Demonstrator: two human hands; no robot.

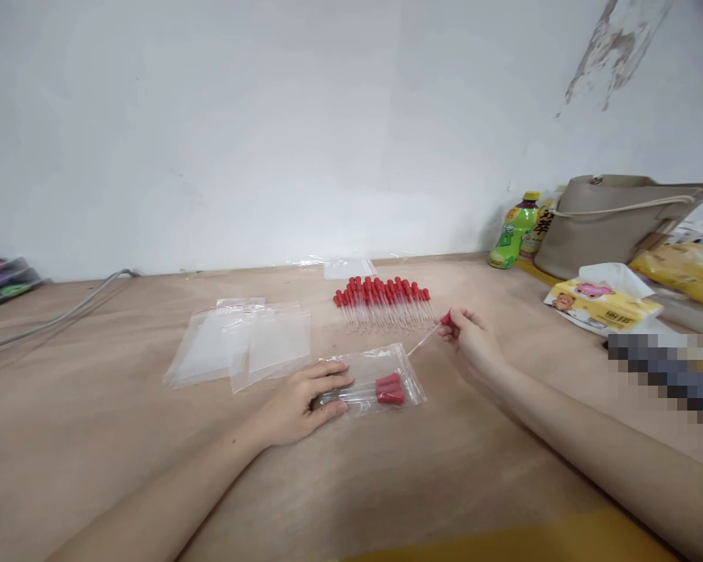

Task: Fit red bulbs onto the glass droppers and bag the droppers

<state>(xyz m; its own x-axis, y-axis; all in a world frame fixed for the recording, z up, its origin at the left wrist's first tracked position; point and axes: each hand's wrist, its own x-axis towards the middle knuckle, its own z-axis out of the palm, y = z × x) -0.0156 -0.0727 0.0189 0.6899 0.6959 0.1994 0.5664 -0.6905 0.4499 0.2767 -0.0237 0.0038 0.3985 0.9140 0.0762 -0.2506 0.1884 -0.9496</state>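
A clear zip bag [363, 365] lies flat on the table with several red-bulbed droppers [390, 389] inside, their bulbs toward its right end. My left hand [308, 398] rests on the left end of this bag, fingers spread and lying over the plastic. Between the closed fingers of my right hand [472, 336] is another dropper, gripped by its red bulb [447, 318]. Its thin clear tube slants down left, with the tip close to the bag's upper right corner. Just behind the bag lies a row of loose droppers [383, 300], red bulbs pointing away from me.
Flat clear zip bags [211, 343] are piled at the left, and another [348, 269] lies by the wall. On the right are a green bottle [512, 234], a grey bag [597, 226] and a tissue pack [603, 300]. A cable [64, 316] crosses the far left.
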